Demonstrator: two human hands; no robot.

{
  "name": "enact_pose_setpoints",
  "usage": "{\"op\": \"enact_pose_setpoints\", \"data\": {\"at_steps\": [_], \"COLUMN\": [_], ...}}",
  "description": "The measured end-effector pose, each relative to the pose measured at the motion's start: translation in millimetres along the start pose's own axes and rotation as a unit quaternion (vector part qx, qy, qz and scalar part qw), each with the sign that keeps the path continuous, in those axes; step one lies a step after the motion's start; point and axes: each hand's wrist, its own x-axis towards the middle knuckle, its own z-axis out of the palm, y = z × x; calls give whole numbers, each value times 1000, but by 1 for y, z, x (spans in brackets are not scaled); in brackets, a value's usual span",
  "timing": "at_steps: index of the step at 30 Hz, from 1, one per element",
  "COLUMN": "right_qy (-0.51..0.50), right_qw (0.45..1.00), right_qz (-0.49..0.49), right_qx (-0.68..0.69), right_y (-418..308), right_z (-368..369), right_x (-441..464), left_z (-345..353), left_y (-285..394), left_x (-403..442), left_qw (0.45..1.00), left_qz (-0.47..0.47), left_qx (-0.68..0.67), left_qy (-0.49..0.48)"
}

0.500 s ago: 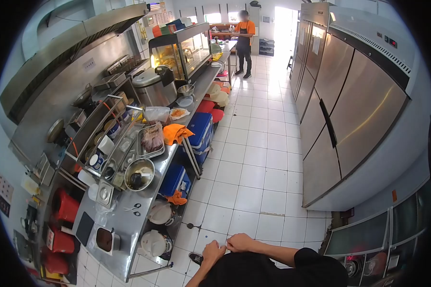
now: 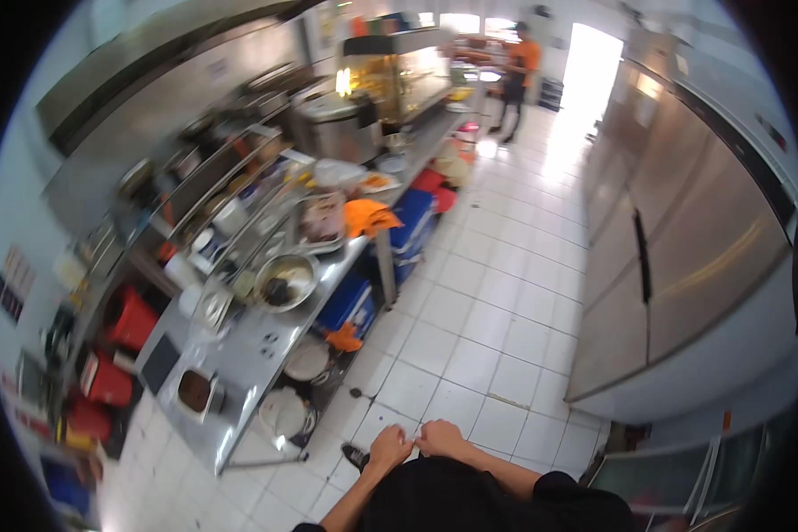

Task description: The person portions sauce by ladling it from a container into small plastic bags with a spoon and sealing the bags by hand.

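Observation:
My left hand (image 2: 390,445) and my right hand (image 2: 441,441) are close together in front of my black clothing (image 2: 443,496), over the tiled floor. Both have curled fingers, with the fingertips pinched toward each other. Whatever lies between them, if anything, is too small to make out. The steel counter (image 2: 248,355) stands to the left, out of touch of either hand. On its near end are a square container of dark brown contents (image 2: 193,391), a pair of scissors (image 2: 269,344) and a steel bowl (image 2: 286,282) with something dark inside.
Tall steel refrigerators (image 2: 683,204) line the right side. A tiled aisle (image 2: 470,310) runs between them and the counter. Blue coolers (image 2: 349,303) and lidded buckets (image 2: 285,412) sit under the counter. Another person in an orange shirt (image 2: 525,58) stands at the far end.
My view has tilted and swung left, so the counter and refrigerators appear shifted right, with blur. My hands remain close together at my front, fingers still curled.

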Motion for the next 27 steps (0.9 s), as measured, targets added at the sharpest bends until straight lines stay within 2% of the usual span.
{"op": "enact_pose_setpoints", "data": {"at_steps": [2, 3, 5, 6, 8, 9, 10, 13, 16, 17, 18, 20, 23, 26, 27], "right_qy": [-9, 3, 0, 1, -19, -57, -82, -116, -23, 13, 57, 74, -50, -206, -222], "right_qw": [1000, 999, 996, 994, 989, 979, 977, 972, 976, 974, 963, 921, 891, 922, 932], "right_qz": [-21, -38, -78, -98, -98, -75, -69, -76, -182, -214, -231, -343, -393, -294, -274], "right_qx": [11, 21, 41, 55, 113, 181, 186, 192, 119, 79, 124, 167, 221, 146, 85], "right_y": [1, -1, 3, 1, -8, -10, -10, -28, -57, -63, -78, -110, -142, -184, -196], "right_z": [-5, -10, -20, -24, -37, -39, -42, -45, -49, -49, -50, -62, -48, -40, -34], "right_x": [13, 15, 13, 18, 15, 14, 11, 6, 0, -1, -5, -10, 4, 11, 18], "left_z": [11, 0, -16, -20, -29, -31, -27, -26, -22, -21, -27, -49, -77, -97, -109], "left_y": [-15, -8, 8, 2, 10, 13, 16, 5, -22, -26, -30, -35, -59, -85, -94], "left_x": [4, 4, -9, -7, -12, -15, -17, -22, -25, -28, -29, -39, -42, -45, -47], "left_qw": [988, 981, 978, 974, 975, 975, 973, 988, 977, 978, 978, 979, 981, 980, 975], "left_qz": [113, 150, 179, 217, 216, 221, 230, 139, 180, 168, 157, 122, 105, 146, 177], "left_qx": [0, -23, -13, -7, -17, -7, 3, -61, -54, -49, -43, -56, -33, -37, -56], "left_qy": [103, 120, 107, 70, -38, -16, 0, -16, 103, 117, 131, 150, 161, 129, 121]}}
